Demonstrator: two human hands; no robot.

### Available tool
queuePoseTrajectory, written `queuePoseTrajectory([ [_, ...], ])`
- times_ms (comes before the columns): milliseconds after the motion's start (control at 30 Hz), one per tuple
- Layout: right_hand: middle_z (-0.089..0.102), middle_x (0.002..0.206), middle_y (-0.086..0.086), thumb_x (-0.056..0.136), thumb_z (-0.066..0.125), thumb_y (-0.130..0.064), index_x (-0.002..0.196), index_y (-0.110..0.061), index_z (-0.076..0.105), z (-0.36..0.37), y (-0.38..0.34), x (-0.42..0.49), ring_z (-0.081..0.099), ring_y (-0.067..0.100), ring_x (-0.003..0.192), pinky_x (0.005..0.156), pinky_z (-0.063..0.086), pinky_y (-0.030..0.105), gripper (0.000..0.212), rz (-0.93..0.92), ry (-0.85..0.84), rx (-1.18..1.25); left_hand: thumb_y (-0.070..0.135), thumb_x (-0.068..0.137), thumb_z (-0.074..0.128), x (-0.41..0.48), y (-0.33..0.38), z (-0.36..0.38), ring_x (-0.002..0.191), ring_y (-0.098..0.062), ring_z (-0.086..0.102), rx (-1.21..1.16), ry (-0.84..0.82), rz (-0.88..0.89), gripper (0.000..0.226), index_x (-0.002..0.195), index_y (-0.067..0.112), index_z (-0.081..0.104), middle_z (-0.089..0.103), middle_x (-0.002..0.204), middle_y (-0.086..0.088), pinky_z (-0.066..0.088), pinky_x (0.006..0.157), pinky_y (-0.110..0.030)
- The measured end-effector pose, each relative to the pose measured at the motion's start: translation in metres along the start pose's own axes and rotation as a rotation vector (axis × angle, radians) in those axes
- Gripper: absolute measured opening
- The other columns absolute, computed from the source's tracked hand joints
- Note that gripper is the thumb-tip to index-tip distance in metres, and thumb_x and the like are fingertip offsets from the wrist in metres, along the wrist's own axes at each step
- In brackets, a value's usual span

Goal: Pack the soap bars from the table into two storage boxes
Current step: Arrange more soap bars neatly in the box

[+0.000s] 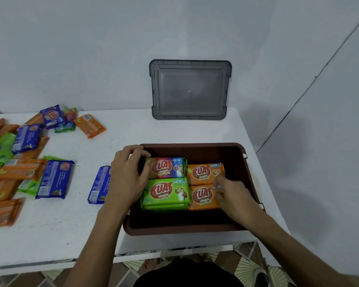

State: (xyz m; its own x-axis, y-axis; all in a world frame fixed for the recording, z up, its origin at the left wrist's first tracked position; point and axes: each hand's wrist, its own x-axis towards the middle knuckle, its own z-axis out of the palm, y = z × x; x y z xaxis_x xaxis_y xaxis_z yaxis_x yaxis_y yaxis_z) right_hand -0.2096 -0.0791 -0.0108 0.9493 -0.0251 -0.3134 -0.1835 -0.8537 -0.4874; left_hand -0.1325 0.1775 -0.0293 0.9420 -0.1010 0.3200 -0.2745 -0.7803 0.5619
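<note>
With my left hand (pixel 129 177) gripping the red bar (pixel 166 167) inside the box (pixel 184 230) and my right hand (pixel 230 193) on the orange bars (pixel 203 172), grip unclear, the blue bar (pixel 97 185) lies at my left's 9 o'clock, long axis 12-to-6.

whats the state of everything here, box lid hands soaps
brown box: open, partly filled, four soap packs showing
grey lid: off, leaning against the wall
left hand: grips the left end of the red pack
right hand: fingertips on the orange packs, grip unclear
loose soap bars: unpacked, scattered on the table
</note>
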Motion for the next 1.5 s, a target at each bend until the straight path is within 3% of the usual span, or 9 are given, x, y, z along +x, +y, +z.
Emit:
queuePoseTrajectory([
  [200,0.062,0.119,0.011,0.098,0.052,-0.022,0.122,-0.01,0.049,0.003,-0.006,0.003,0.065,0.023,0.098,0.08,0.056,0.034,0.027,0.011,0.011,-0.108,0.035,0.088,0.05,-0.001,-0.001,0.0,0.111,-0.014,0.047,-0.015,-0.001,-0.004,0.026,0.104,0.02,0.063,0.057,0.121,0.0,0.038,0.091,-0.032],
  [567,0.054,0.124,0.012,0.092,0.062,-0.029,0.121,-0.01,0.048,0.004,-0.009,0.008,0.06,0.023,0.104,0.084,0.053,0.03,0.037,0.022,-0.043,-0.07,0.034,0.088,0.051,-0.001,-0.003,0.002,0.112,-0.013,0.045,-0.044,0.015,0.012,0.022,0.103,0.022,0.062,0.055,0.121,0.003,0.04,0.09,-0.033],
  [733,0.063,0.118,0.005,0.092,0.059,-0.04,0.119,-0.016,0.05,-0.01,-0.018,0.016,0.066,0.018,0.095,0.081,0.057,0.032,0.037,0.033,-0.097,-0.121,0.04,0.09,0.049,-0.005,-0.004,-0.009,0.115,-0.004,0.045,-0.174,-0.022,0.056,0.025,0.102,0.024,0.063,0.052,0.123,0.007,0.034,0.09,-0.015],
  [867,0.067,0.106,0.003,0.095,0.051,-0.045,0.118,-0.02,0.05,-0.027,-0.057,0.034,0.063,0.018,0.085,0.072,0.052,0.032,0.034,-0.012,0.059,-0.221,0.031,0.092,0.054,-0.011,-0.024,-0.03,0.113,-0.003,0.051,-0.229,0.009,0.026,0.016,0.1,0.024,0.064,0.055,0.119,0.01,0.036,0.092,-0.01],
  [1000,0.07,0.097,0.002,0.092,0.052,-0.05,0.114,-0.024,0.055,-0.033,-0.11,0.061,0.062,0.022,0.091,0.079,0.052,0.036,0.034,-0.153,0.132,-0.167,0.021,0.093,0.059,-0.007,-0.065,-0.057,0.105,0.003,0.052,-0.166,-0.002,-0.047,0.011,0.102,0.027,0.063,0.058,0.112,0.013,0.034,0.086,-0.003],
  [1100,0.069,0.096,-0.001,0.093,0.049,-0.053,0.116,-0.029,0.053,-0.025,-0.151,0.082,0.062,0.021,0.089,0.082,0.051,0.038,0.034,-0.222,0.121,-0.146,0.025,0.094,0.058,-0.002,-0.099,-0.079,0.099,0.001,0.053,-0.1,-0.003,-0.113,0.011,0.103,0.028,0.062,0.057,0.108,0.014,0.037,0.081,-0.008],
  [1233,0.067,0.091,0.0,0.092,0.051,-0.05,0.114,-0.027,0.055,-0.002,-0.203,0.112,0.061,0.021,0.087,0.081,0.05,0.037,0.031,-0.321,0.139,-0.114,0.026,0.093,0.059,0.003,-0.155,-0.111,0.098,-0.01,0.055,0.071,0.024,-0.193,0.012,0.103,0.025,0.062,0.06,0.106,0.006,0.042,0.081,-0.025],
  [1400,0.066,0.101,0.003,0.095,0.05,-0.045,0.121,-0.022,0.055,0.037,-0.263,0.164,0.062,0.023,0.093,0.076,0.047,0.031,0.035,-0.369,0.047,-0.142,0.027,0.095,0.055,0.005,-0.215,-0.133,0.101,-0.022,0.056,0.241,-0.001,-0.336,0.021,0.111,0.017,0.063,0.058,0.116,-0.003,0.043,0.078,-0.032],
  [1500,0.064,0.105,0.007,0.095,0.051,-0.039,0.12,-0.017,0.055,0.067,-0.29,0.206,0.06,0.025,0.088,0.07,0.046,0.03,0.033,-0.389,-0.022,-0.203,0.033,0.098,0.045,0.008,-0.239,-0.134,0.107,-0.028,0.055,0.313,-0.007,-0.419,0.03,0.119,0.018,0.061,0.053,0.126,-0.009,0.047,0.083,-0.038],
])
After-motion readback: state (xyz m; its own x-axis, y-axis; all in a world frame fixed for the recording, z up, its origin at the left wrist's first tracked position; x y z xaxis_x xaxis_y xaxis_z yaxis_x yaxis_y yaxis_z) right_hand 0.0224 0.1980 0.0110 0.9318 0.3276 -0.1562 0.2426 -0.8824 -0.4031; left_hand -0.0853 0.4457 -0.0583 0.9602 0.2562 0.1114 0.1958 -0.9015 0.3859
